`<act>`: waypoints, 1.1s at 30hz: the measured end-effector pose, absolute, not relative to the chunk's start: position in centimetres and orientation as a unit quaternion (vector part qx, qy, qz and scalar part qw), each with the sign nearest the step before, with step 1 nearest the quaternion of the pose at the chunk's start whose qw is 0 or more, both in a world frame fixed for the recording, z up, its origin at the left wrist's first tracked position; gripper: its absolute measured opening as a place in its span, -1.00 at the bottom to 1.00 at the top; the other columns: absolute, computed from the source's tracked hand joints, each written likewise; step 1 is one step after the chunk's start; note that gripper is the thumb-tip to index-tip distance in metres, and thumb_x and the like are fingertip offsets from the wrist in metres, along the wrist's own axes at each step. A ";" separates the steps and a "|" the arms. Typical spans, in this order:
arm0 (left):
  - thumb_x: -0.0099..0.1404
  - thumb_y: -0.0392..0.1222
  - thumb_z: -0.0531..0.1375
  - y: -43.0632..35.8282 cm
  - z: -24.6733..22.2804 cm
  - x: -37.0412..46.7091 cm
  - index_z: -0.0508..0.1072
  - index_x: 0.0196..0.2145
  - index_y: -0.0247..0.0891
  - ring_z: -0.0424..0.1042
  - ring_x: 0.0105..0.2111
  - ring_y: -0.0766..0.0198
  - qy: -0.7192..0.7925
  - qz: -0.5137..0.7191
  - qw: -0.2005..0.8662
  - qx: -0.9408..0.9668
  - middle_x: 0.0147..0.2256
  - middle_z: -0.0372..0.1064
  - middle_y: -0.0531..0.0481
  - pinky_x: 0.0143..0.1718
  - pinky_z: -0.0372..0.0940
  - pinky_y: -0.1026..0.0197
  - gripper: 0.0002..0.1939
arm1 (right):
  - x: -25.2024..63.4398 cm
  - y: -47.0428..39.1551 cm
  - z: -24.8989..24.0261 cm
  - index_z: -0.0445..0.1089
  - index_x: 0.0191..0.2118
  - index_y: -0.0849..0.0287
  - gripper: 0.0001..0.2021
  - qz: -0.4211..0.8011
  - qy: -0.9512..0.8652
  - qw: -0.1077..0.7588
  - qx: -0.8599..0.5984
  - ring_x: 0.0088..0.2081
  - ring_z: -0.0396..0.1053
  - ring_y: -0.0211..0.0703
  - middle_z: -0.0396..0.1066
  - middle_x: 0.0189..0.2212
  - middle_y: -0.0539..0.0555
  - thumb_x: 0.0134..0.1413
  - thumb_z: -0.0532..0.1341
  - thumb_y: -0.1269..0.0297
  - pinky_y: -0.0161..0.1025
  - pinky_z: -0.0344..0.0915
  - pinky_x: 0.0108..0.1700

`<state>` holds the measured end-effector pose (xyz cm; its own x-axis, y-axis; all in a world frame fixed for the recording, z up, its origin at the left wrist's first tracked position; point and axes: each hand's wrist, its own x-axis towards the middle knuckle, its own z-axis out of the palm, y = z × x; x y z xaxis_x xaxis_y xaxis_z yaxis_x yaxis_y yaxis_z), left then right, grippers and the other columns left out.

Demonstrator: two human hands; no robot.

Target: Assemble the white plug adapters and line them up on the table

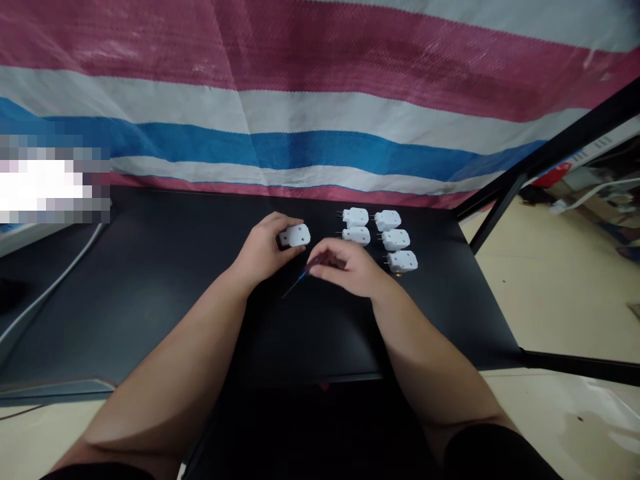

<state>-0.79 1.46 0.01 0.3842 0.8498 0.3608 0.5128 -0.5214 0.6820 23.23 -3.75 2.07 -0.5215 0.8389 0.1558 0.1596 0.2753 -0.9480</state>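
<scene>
White plug (299,235) clamped in left hand (263,248); right hand (350,265) just beside, closed on thin tool (302,274).

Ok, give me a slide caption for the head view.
Left hand gripping a white plug-like piece, right hand holding a thin tool, five similar pieces nearby on the black table.

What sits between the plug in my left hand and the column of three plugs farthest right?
In the head view, two more white plugs lie between them. Your right hand also covers part of that stretch, hiding what's beneath.
</scene>
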 end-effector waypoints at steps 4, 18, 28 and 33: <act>0.31 -0.16 0.44 0.9 0.3 -0.2 0.61 0.09 -0.21 0.57 0.03 0.01 0.397 0.345 0.251 0.813 0.01 0.58 -0.15 0.10 0.48 -0.05 -0.60 | 24.0 -3.2 2.0 0.42 -0.01 0.01 -0.64 0.459 -0.607 0.537 -0.365 -0.14 0.64 -0.08 0.61 -0.13 0.08 0.38 0.33 -0.15 -0.09 0.66 -0.17; 0.32 -0.15 0.45 -0.2 -0.2 0.9 0.60 0.12 -0.15 0.57 -0.04 0.05 0.354 0.304 0.293 0.834 -0.01 0.55 -0.11 -0.02 0.46 0.03 -0.58 | 23.2 -4.0 2.1 0.44 0.01 0.00 -0.71 0.306 -0.625 0.596 -0.401 -0.11 0.68 -0.04 0.62 -0.14 0.10 0.41 0.34 -0.06 -0.08 0.75 -0.15; 0.33 -0.15 0.45 -0.3 0.1 1.0 0.59 0.12 -0.17 0.51 -0.17 0.12 0.351 0.291 0.290 0.842 -0.12 0.49 -0.07 -0.14 0.39 0.10 -0.58 | 23.3 -4.3 1.9 0.48 -0.02 0.00 -0.76 0.297 -0.636 0.587 -0.403 -0.11 0.69 -0.02 0.64 -0.14 0.11 0.39 0.38 0.00 -0.03 0.72 -0.11; 0.36 -0.15 0.43 -0.5 0.1 1.1 0.57 0.19 -0.15 0.48 -0.19 0.14 0.348 0.285 0.287 0.846 -0.13 0.45 -0.07 -0.17 0.39 0.11 -0.53 | 23.3 -4.4 1.9 0.49 -0.06 0.00 -0.81 0.275 -0.657 0.581 -0.394 -0.16 0.67 -0.04 0.64 -0.18 0.08 0.37 0.40 0.07 0.00 0.68 -0.06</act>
